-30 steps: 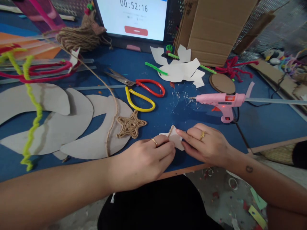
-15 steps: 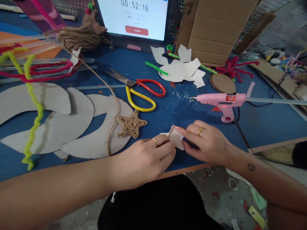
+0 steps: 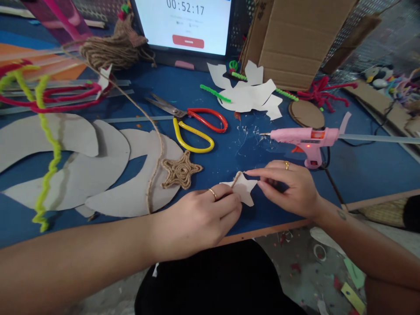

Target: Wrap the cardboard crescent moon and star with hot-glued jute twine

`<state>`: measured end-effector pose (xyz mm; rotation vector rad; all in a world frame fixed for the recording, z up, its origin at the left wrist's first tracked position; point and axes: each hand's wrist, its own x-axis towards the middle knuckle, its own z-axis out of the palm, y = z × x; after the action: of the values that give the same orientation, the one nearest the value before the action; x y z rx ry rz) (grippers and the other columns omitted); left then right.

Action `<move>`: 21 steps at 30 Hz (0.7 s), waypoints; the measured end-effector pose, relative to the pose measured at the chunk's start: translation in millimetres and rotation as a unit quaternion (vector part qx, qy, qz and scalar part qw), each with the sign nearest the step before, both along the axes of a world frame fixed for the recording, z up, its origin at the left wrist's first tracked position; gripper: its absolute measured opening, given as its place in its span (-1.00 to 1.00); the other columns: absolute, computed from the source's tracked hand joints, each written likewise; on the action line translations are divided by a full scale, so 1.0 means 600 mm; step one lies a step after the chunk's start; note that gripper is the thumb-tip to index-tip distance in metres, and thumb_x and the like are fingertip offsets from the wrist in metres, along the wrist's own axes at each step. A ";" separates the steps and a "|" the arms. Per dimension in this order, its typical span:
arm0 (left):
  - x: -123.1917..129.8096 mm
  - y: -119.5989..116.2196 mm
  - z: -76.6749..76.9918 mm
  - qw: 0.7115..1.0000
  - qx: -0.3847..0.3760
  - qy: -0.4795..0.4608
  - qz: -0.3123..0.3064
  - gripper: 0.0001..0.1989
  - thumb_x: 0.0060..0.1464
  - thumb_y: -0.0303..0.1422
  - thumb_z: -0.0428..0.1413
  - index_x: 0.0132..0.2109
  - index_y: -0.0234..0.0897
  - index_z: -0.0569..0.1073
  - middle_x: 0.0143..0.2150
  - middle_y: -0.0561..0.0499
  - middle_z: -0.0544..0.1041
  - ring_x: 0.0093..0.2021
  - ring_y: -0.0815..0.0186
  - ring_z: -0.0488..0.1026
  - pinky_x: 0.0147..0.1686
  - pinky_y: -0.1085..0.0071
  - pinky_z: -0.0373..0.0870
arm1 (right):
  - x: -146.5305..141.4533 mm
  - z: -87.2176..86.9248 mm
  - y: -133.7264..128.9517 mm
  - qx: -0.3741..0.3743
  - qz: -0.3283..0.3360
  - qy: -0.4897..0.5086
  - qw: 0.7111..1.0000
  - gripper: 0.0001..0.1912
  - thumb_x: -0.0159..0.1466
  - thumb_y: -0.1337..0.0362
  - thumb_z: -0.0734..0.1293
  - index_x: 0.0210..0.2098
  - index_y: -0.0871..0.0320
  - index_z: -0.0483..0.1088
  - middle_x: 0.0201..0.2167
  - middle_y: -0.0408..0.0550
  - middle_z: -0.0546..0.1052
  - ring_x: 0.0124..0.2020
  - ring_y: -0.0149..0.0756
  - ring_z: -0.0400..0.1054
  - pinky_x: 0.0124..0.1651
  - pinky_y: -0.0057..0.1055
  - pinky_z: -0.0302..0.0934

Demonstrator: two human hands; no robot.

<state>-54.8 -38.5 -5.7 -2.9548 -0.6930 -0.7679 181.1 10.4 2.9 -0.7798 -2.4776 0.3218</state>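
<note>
— Paper star [image 3: 243, 189] lies on the blue tabletop [image 3: 361, 175], pinched at its left side by the left hand [image 3: 200, 218]. A jute twine end [image 3: 235, 178] runs along its edge. Right hand?

— Right hand [image 3: 285, 188] is apart from the star, its fingers [image 3: 262, 171] close together, tips just beside the upper point.

— Weak spot?

— The twine. If the left pinch slackens, that end could lift off the paper.

— Other risks?

— Pink glue gun [image 3: 305, 141], red light showing, nozzle [image 3: 262, 134] not far above those fingers. A careless reach could touch it. Dried glue strings [image 3: 244, 138] could also snag the paper if it slides.
</note>
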 end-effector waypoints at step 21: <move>-0.002 -0.001 0.000 1.000 -0.006 0.011 0.003 -0.69 0.28 -0.56 -0.15 -0.10 -0.45 0.49 -0.20 -0.11 0.55 -0.11 0.21 0.51 -0.16 0.37 0.60 | 0.005 0.066 0.010 -0.094 -0.101 0.081 0.987 -0.65 0.30 0.34 0.28 0.08 0.09 0.41 -0.45 -0.19 0.47 -0.50 -0.48 0.27 -0.47 -0.47 0.19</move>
<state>-56.2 -39.1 -5.8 -2.9656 -0.7069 -0.7310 184.4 16.2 42.4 -1.0321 -2.2161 0.5284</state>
